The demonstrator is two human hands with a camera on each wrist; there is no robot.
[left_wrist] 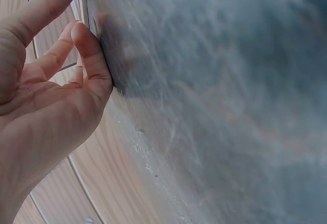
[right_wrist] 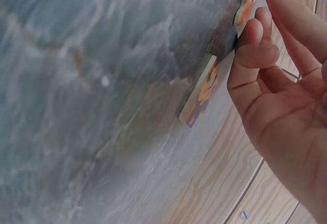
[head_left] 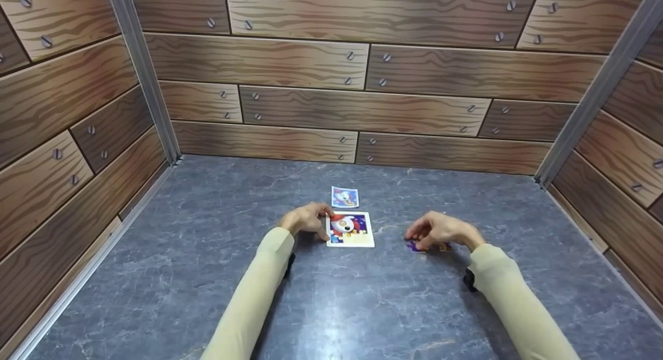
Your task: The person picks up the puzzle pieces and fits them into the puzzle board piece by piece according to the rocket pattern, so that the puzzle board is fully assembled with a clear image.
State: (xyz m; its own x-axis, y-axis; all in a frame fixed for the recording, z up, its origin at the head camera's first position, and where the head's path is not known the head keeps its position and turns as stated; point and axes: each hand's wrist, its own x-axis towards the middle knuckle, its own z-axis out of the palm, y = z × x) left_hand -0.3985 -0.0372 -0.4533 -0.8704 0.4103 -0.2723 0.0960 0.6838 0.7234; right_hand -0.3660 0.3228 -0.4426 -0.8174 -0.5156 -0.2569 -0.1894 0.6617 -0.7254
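In the head view, a white-framed jigsaw puzzle (head_left: 366,241) shows a cartoon figure with a white face and red hair on purple; its lower part is bare cream. My left hand (head_left: 306,220) rests at its left edge, index fingertip at the upper corner and thumb lower down; in the left wrist view the hand (left_wrist: 61,91) has its little-finger side on the table. Off to the right, my right hand (head_left: 437,230) is over purple-and-orange puzzle pieces (head_left: 413,246). In the right wrist view its fingertips are right at one piece (right_wrist: 246,9); I cannot tell whether they pinch it. Another piece (right_wrist: 202,93) lies flat nearby.
Just behind the puzzle lies a small picture card (head_left: 345,197) with a similar figure. The grey marbled tabletop (head_left: 217,204) is enclosed by wood-patterned walls (head_left: 290,106) at the back and both sides, with metal strips at the corners.
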